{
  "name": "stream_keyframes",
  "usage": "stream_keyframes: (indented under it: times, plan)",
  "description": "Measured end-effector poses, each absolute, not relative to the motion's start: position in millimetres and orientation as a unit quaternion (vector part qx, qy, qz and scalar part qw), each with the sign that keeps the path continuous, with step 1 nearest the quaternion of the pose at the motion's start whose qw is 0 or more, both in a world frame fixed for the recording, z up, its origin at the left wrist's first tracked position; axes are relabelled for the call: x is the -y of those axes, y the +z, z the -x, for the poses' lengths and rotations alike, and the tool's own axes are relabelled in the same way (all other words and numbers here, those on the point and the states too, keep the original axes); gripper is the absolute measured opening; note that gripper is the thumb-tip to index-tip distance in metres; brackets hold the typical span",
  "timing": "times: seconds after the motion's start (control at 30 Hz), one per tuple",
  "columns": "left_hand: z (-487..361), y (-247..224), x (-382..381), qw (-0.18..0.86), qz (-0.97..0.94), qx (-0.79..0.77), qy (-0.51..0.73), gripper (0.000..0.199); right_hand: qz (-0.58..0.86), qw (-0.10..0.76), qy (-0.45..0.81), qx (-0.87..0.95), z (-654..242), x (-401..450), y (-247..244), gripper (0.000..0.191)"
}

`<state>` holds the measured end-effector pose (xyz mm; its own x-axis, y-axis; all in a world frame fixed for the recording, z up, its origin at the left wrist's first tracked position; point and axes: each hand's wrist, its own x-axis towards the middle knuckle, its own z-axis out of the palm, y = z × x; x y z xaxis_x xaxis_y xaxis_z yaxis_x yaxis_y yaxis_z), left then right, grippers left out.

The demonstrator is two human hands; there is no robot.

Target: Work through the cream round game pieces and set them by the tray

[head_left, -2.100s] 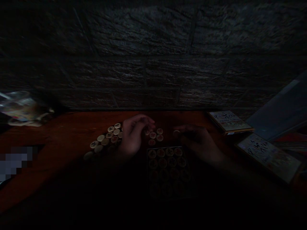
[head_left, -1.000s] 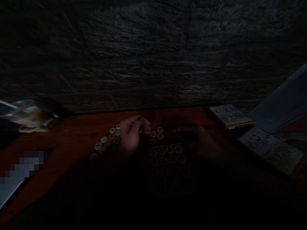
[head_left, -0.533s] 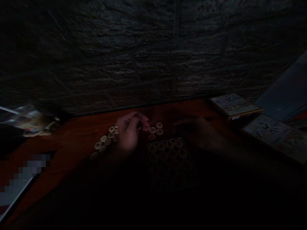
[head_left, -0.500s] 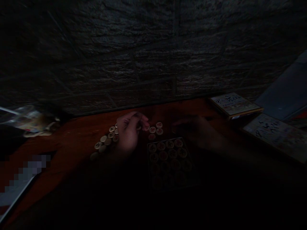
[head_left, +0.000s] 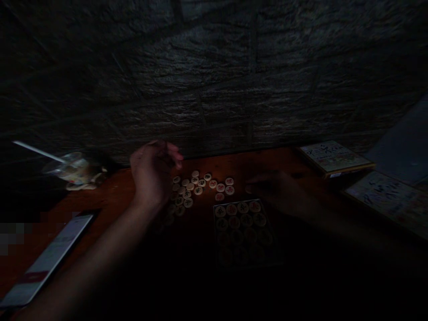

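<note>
Several round xiangqi pieces lie loose on the brown wooden table, some with dark characters, some blank side up. To their right sits a small group of red-marked xiangqi pieces. My left hand hovers at the left edge of the loose pieces, its fingers loosely bent and apart, with nothing visible in them. A square box nearer me holds rows of pieces; its near part is lost in darkness. Right of the red group, my right hand is in deep shadow, its fingertips closed at a dim, round xiangqi piece.
Two printed flat boxes, an upper one and a lower one, lie at the right. On the left stand a clear cup with a straw and a phone. A rough stone wall rises behind the table.
My left hand has moved left and up, away from the red-marked pieces, uncovering the loose pieces. My right hand stays by the box. The view has shifted, showing more of the phone and cup.
</note>
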<state>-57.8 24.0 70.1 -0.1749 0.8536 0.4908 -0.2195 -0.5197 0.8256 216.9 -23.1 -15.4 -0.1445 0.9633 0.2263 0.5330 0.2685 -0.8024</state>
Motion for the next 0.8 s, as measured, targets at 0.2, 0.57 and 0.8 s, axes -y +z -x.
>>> stream_keyframes:
  times: [0.2, 0.57, 0.8]
  plan:
    - [84.5, 53.7, -29.1, 0.226, -0.702, -0.441, 0.511, 0.014, 0.534, 0.383, 0.283, 0.699, -216.1, 24.4, -12.1, 0.012]
    - [116.1, 28.8, -58.3, 0.141, -0.795, -0.461, 0.369, 0.017, 0.518, 0.402, 0.310, 0.688, -214.9, 26.4, -8.8, 0.018]
    - [115.9, 18.4, -60.8, 0.232, -0.817, -0.438, 0.295, 0.024, 0.514, 0.410, 0.315, 0.685, -214.5, 28.1, -9.4, 0.018]
